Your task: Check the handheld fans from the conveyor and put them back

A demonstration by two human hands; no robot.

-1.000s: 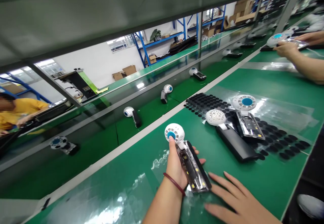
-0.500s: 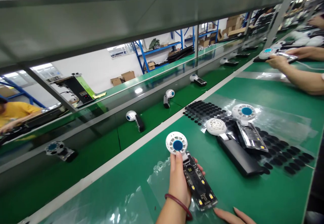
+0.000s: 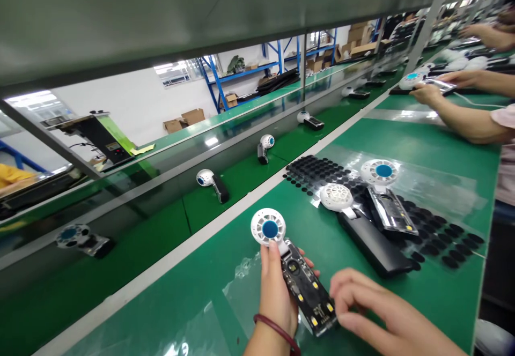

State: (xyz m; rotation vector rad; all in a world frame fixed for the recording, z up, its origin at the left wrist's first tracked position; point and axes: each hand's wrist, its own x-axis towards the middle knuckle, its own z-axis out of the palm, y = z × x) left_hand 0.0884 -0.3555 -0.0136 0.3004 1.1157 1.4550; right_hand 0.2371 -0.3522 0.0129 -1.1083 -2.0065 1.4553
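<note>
My left hand (image 3: pixel 277 291) is wrapped round a handheld fan with an open handle (image 3: pixel 307 286). Its round white head (image 3: pixel 268 228) has a blue centre disc, and a black circuit board with yellow-white squares shows in the handle. Fingers curled, my right hand (image 3: pixel 372 305) is at the right edge of the handle's lower end. Whether anything is pinched between those fingertips is hidden. To the right lie a fan with a closed black handle (image 3: pixel 374 240) and another open-handled fan (image 3: pixel 391 210), both on sheets of black round stickers (image 3: pixel 438 232).
Several fans, one a black-handled fan (image 3: pixel 213 183), lie on the dark green conveyor belt (image 3: pixel 153 238) beyond a pale rail (image 3: pixel 213 222). Clear plastic film (image 3: pixel 197 329) covers part of the green bench. A co-worker's hands (image 3: pixel 436 90) hold a fan at upper right.
My right hand has come further into view from the bottom edge, up to the fan's handle, its fingers now curled. My left hand keeps its hold. The view has shifted slightly.
</note>
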